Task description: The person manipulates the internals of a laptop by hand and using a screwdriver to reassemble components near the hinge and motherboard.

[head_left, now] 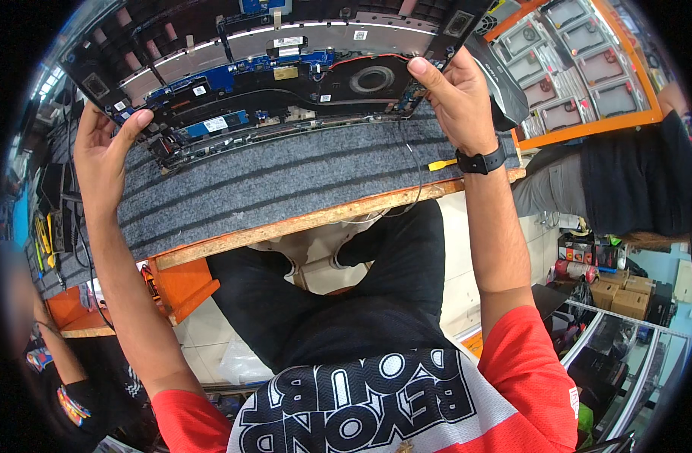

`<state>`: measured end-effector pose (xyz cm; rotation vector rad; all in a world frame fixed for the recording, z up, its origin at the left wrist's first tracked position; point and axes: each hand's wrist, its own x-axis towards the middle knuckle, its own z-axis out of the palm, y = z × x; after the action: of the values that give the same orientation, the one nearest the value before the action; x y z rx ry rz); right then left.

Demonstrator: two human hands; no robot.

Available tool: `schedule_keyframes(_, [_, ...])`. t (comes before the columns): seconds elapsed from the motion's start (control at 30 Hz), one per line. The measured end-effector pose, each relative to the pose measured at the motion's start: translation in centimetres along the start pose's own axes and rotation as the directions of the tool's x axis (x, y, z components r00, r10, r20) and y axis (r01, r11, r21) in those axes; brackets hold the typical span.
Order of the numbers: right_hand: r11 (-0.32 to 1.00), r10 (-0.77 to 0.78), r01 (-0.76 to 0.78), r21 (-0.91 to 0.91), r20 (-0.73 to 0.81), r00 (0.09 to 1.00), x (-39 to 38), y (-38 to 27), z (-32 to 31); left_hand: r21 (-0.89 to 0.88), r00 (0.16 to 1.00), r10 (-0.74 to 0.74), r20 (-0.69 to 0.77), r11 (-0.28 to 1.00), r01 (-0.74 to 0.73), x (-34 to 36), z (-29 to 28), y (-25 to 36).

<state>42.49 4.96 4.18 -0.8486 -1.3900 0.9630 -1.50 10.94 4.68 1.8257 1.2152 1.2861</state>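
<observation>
Opened laptop (278, 75), internals exposed, gripped at 9 o'clock by left hand (104, 151) and 3 o'clock by right hand (455, 98); repositioning step, apparently; lowering onto grey mat (285, 181) demands level support.

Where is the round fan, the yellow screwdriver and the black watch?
fan (372, 78), head view, on its round middle.
screwdriver (441, 164), head view, on its yellow handle.
watch (481, 162), head view, on the black band.

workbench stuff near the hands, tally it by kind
opened laptop, held by left hand and right hand: 1
grey mat: 1
yellow-handled screwdriver: 1
black wristwatch: 1
total: 4
</observation>
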Motion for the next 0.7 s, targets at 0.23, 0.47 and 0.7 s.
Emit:
schedule_keyframes(0.23, [0.999, -0.003, 0.003, -0.032, -0.004, 1.0, -0.16, -0.07, -0.16, 0.048, 1.0, -0.024, 0.016, 0.999, 0.024, -0.05, -0.56, -0.17])
schedule_keyframes(0.47, [1.0, -0.008, 0.008, -0.016, -0.009, 1.0, -0.38, -0.08, 0.01, 0.053, 1.0, -0.005, 0.014, 0.999, 0.004, -0.33, -0.68, 0.2])
schedule_keyframes(0.7, [1.0, -0.018, 0.018, 0.0, -0.015, 1.0, -0.51, -0.12, 0.09, 0.02, 1.0, 0.015, 0.015, 1.0, -0.015, -0.38, -0.81, -0.07])
